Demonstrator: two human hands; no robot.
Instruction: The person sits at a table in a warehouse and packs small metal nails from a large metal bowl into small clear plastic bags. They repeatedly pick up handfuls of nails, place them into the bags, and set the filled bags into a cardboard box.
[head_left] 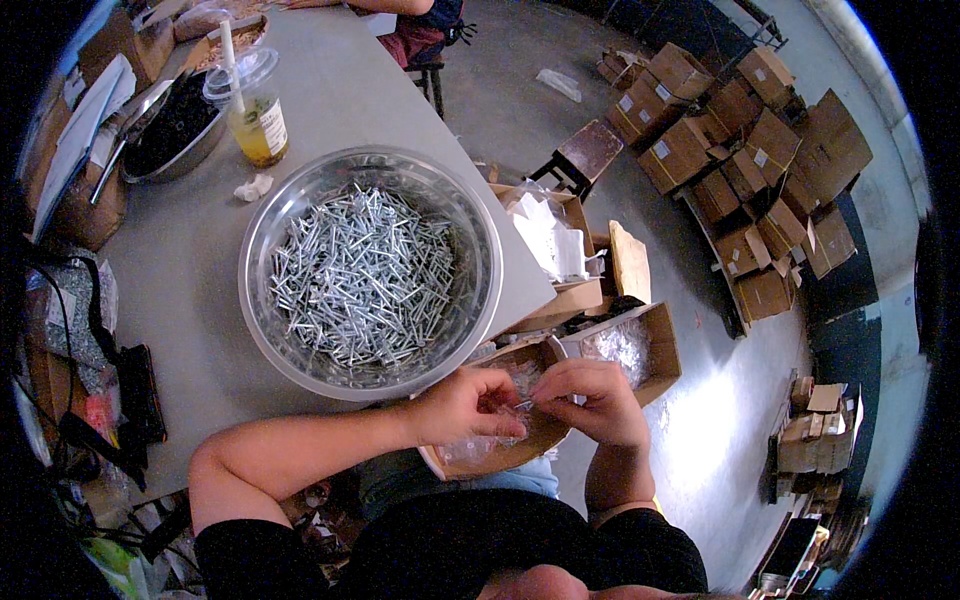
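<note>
A wide metal bowl (262, 330) on the table holds a heap of thin silver screws (365, 275). In front of it, my two hands meet over a cardboard box (500, 463) with clear plastic pieces (470, 447) in it. My right hand (597, 395) pinches a small silver screw (524, 405) at its fingertips. Close by on the left, my left hand (470, 405) has its fingers curled toward the same screw; what lies within them is too small to make out.
A lidded drink cup (262, 125) with a straw and a crumpled tissue (253, 188) are beyond the bowl on the grey table (330, 60). Open boxes (660, 350) and a stool (590, 150) stand right. Cartons (745, 185) are piled farther off. Another person's arm (390, 5) shows across the table.
</note>
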